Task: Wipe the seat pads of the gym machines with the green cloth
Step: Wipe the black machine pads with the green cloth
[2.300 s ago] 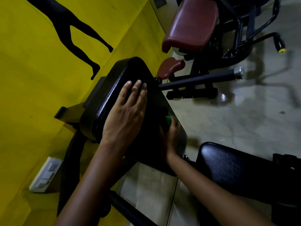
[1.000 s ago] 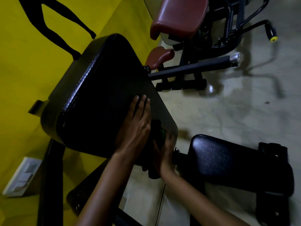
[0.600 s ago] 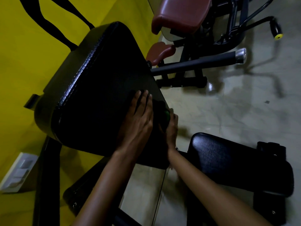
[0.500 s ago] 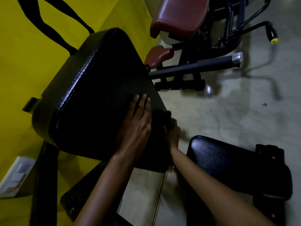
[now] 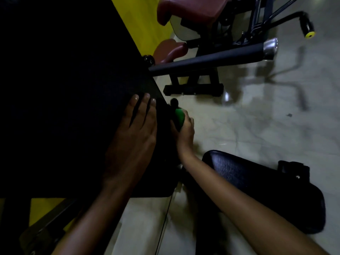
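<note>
No readable text, labels, brands or numbers anywhere in view.

The black pad, the dark red pads of the machine behind it, the black seat pad at lower right and the yellow wall all show plain surfaces, with no lettering, logo or sign that can be made out in the dim light.

Two bare forearms, left hand and right hand: no sleeves or jewellery (short, unpainted nails).
</note>
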Demonstrator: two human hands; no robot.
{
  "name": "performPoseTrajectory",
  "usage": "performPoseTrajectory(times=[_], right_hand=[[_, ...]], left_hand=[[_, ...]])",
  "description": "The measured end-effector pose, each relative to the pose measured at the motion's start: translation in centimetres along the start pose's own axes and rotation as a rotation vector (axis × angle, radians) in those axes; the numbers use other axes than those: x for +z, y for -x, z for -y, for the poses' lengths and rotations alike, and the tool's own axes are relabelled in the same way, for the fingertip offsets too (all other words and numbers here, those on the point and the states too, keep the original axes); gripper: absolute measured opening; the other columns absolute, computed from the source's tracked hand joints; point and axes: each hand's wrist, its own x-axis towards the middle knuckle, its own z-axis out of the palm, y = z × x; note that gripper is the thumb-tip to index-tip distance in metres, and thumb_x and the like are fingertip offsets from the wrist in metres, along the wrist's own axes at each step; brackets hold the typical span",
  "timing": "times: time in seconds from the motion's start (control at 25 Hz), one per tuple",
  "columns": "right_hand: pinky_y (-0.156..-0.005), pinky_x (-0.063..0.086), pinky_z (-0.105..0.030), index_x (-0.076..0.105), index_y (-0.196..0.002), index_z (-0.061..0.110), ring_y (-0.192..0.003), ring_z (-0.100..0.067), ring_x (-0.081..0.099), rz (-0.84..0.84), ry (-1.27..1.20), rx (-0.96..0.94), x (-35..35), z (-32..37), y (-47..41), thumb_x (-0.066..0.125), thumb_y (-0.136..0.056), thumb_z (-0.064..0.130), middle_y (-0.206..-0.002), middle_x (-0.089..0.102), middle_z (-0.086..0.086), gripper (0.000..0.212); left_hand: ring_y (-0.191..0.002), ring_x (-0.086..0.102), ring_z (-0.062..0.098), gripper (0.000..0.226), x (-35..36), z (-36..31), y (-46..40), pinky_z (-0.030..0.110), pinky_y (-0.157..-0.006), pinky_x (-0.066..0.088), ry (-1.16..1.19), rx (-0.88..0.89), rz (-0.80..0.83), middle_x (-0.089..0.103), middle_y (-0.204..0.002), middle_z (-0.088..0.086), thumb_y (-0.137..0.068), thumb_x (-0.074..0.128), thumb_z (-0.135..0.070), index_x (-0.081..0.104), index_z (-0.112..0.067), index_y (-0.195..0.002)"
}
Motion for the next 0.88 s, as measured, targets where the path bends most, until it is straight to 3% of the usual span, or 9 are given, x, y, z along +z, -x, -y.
performPoseTrajectory(times=[0.08,0.16,0.24,0.36,0.4,0.52,0.6,0.72,0.88], right_hand=[[-0.075,0.04,-0.032,0.044,-0.134,0.01,-0.099,-0.03,0.053,0.007,0.022,-0.052,0.6,-1.6,0.7,0.05,-0.079,0.049,-0.121,0.048,-0.017,0.068],[-0.074,0.036,-0.03,0.045,-0.132,0.006,-0.107,-0.035,0.052,0.005,-0.036,0.118,0.5,-3.4,0.2,0.044,-0.065,0.055,-0.119,0.051,-0.024,0.083],[-0.077,0.035,-0.03,0.046,-0.129,0.004,-0.111,-0.036,0.049,0.009,-0.048,0.148,0.4,-3.8,-0.2,0.042,-0.067,0.046,-0.116,0.051,-0.025,0.075],[-0.077,0.034,-0.022,0.046,-0.132,0.005,-0.104,-0.02,0.048,-0.02,-0.056,-0.077,0.9,-3.7,0.2,0.05,-0.077,0.036,-0.115,0.048,-0.015,0.063],[-0.077,0.033,-0.02,0.045,-0.133,0.005,-0.103,-0.017,0.048,-0.015,-0.042,-0.076,0.9,-4.4,0.0,0.055,-0.079,0.034,-0.115,0.047,-0.012,0.061],[-0.081,0.033,-0.029,0.043,-0.132,0.003,-0.116,-0.032,0.047,0.032,-0.016,0.13,0.6,-6.8,-1.6,0.058,-0.091,0.021,-0.118,0.053,-0.022,0.048],[-0.078,0.031,-0.028,0.045,-0.129,0.002,-0.116,-0.034,0.045,0.039,0.007,0.104,0.5,-6.8,-1.7,0.055,-0.092,0.023,-0.119,0.055,-0.021,0.044],[-0.075,0.03,-0.02,0.047,-0.127,0.003,-0.105,-0.025,0.046,-0.009,-0.023,-0.067,1.2,-6.7,-1.0,0.052,-0.082,0.032,-0.116,0.054,-0.016,0.053],[-0.074,0.029,-0.024,0.047,-0.125,0.003,-0.11,-0.035,0.049,0.015,-0.001,0.019,1.1,-8.8,-1.8,0.042,-0.072,0.041,-0.111,0.056,-0.019,0.065]], left_hand=[[-0.144,0.009,0.04,0.065,-0.3,-0.2,0.0,0.053,-0.114,0.0,-0.035,0.016,0.002,0.013,-0.156,0.023,-0.085,0.001,-0.005,0.019,0.003,-0.147],[-0.144,0.006,0.041,0.062,-0.4,-0.4,-0.3,0.054,-0.112,-0.003,-0.062,0.012,0.008,0.011,-0.156,0.024,-0.088,0.006,-0.011,0.019,0.003,-0.147],[-0.144,0.009,0.04,0.061,0.0,-0.8,-0.5,0.054,-0.112,-0.002,-0.062,-0.02,-0.004,0.014,-0.156,0.023,-0.089,0.011,-0.015,0.023,0.002,-0.147],[-0.144,0.018,0.037,0.063,1.2,-2.1,-0.9,0.051,-0.115,0.006,-0.038,-0.09,-0.054,0.025,-0.154,0.018,-0.088,0.008,-0.014,0.032,-0.003,-0.145],[-0.144,0.019,0.035,0.065,1.5,-2.6,-1.0,0.05,-0.116,0.006,-0.022,-0.105,-0.059,0.026,-0.154,0.017,-0.086,0.005,-0.014,0.033,-0.003,-0.144],[-0.144,0.016,0.034,0.062,2.2,-4.6,-0.8,0.05,-0.114,-0.002,-0.009,-0.125,-0.09,0.022,-0.155,0.017,-0.088,0.011,-0.02,0.033,-0.004,-0.145],[-0.144,0.017,0.034,0.063,3.0,-6.4,0.0,0.048,-0.111,-0.006,0.01,-0.129,-0.057,0.023,-0.155,0.018,-0.089,0.013,-0.025,0.032,-0.004,-0.145],[-0.14,0.03,0.03,0.064,4.3,-8.6,0.9,0.044,-0.114,0.003,0.068,-0.167,0.004,0.036,-0.149,0.015,-0.088,0.009,-0.025,0.04,-0.003,-0.14],[-0.138,0.035,0.027,0.054,5.0,-9.4,1.3,0.042,-0.114,0.009,0.105,-0.186,-0.062,0.042,-0.147,0.011,-0.092,0.031,-0.032,0.049,-0.008,-0.136]])
